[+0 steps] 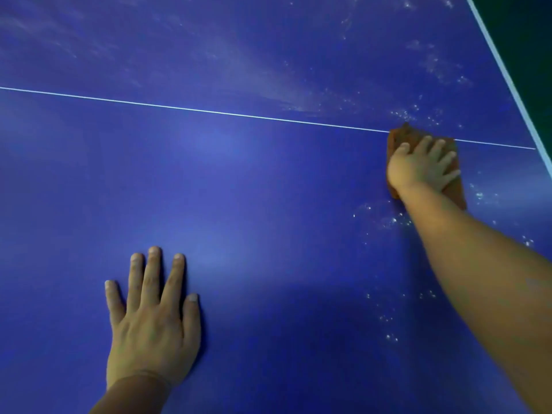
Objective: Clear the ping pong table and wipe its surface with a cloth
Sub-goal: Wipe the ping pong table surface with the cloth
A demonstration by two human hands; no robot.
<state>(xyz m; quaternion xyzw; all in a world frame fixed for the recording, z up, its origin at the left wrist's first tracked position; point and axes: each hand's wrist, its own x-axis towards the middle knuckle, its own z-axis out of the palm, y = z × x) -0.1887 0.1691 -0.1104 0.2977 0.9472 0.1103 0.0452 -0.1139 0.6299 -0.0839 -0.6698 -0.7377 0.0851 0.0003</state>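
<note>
We see one cloth (pixel 401 138) near the table's (pixel 268 189) right edge, our right hand (pixel 418 167) pressing it, fingers spread; left hand (pixel 149 321) flat, spread.

We see a deep blue desk (pixel 239 180) crossed by a thin white line (pixel 209 110), with a pale white band (pixel 507 73) edging its far right side. The cloth (pixel 400 138) is rust orange. White specks (pixel 388 219) and faint pale streaks (pixel 254 76) mottle the blue — thickest at right.

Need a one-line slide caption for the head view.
Right hand presses an orange cloth on the blue ping pong table; left hand rests flat.
</note>
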